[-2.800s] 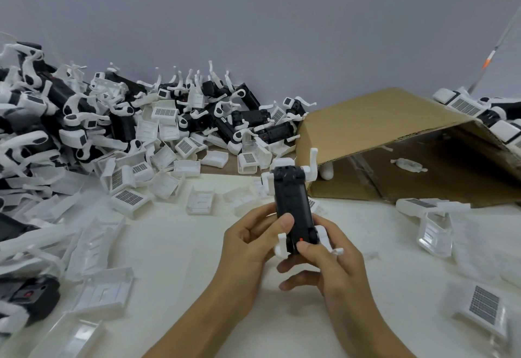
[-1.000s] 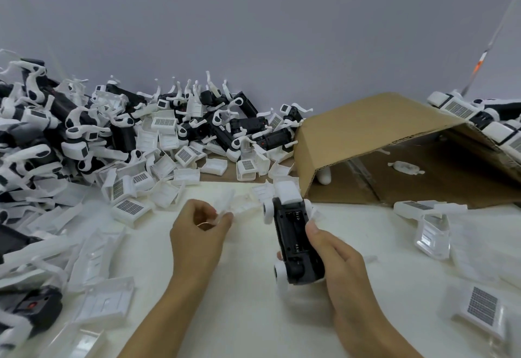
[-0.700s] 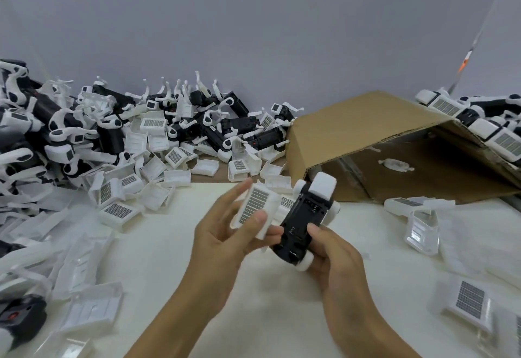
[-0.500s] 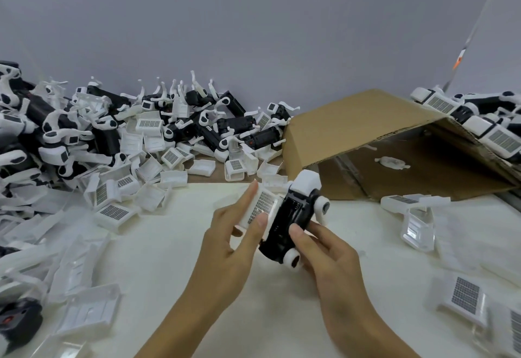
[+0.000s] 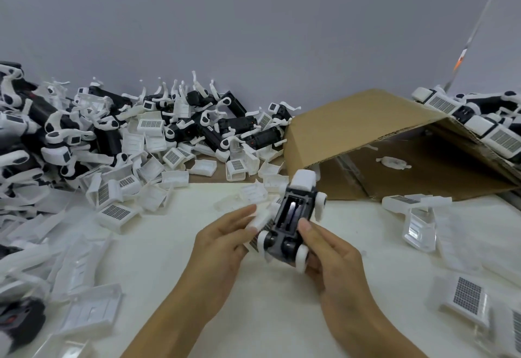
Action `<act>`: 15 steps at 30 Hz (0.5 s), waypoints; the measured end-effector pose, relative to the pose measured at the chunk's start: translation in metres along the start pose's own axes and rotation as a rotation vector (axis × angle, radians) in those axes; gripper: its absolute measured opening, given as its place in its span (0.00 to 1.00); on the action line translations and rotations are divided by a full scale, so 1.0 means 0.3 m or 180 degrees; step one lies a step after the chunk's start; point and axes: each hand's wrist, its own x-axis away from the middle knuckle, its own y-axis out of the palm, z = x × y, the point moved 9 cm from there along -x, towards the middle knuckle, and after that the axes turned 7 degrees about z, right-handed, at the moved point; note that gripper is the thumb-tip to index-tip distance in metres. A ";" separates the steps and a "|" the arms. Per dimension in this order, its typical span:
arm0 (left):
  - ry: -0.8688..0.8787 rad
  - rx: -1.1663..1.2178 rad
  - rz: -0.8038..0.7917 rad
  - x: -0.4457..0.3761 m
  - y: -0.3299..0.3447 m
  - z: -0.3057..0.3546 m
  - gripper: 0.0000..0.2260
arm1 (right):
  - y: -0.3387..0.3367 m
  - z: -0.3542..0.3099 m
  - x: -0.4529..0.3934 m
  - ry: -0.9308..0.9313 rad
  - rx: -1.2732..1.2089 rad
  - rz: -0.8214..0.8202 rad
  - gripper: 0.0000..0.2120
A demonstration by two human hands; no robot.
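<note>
Centre frame: right hand (image 5: 335,261) grips black chassis (image 5: 290,222) by sides, open bay up; left hand (image 5: 222,242) pinches white cover (image 5: 260,218) just beside it, frame-left side; judged light, rigid plastic, legs fragile; hold by edges.

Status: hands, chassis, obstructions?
Left hand pinches white cover. Right hand grips black chassis, compartment facing up. Cover alongside, not yet seated. Cardboard box behind, apart.

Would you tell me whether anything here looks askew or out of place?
The box lies tipped on its side, its mouth open, with one white part inside. The car in the right hand shows an uncovered bay; the left hand holds a cover beside it.
</note>
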 end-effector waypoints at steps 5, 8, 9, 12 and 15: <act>-0.0597 0.1668 -0.0066 -0.018 -0.004 -0.015 0.15 | -0.039 0.002 -0.015 0.0076 -0.0170 0.0296 0.14; -0.0531 0.1380 -0.0246 -0.002 0.034 -0.030 0.15 | -0.021 -0.008 -0.006 -0.0088 0.0016 0.0171 0.14; -0.0388 0.1127 -0.0200 -0.002 0.032 -0.027 0.14 | -0.014 -0.012 -0.002 -0.0146 0.0054 0.0123 0.16; 0.0362 -0.0066 -0.0011 0.011 0.018 0.011 0.13 | 0.006 -0.018 0.011 -0.0285 0.0167 -0.0052 0.17; 0.0866 -0.0917 -0.0276 0.054 0.056 0.039 0.13 | 0.026 -0.020 0.022 -0.0377 0.0318 -0.0225 0.16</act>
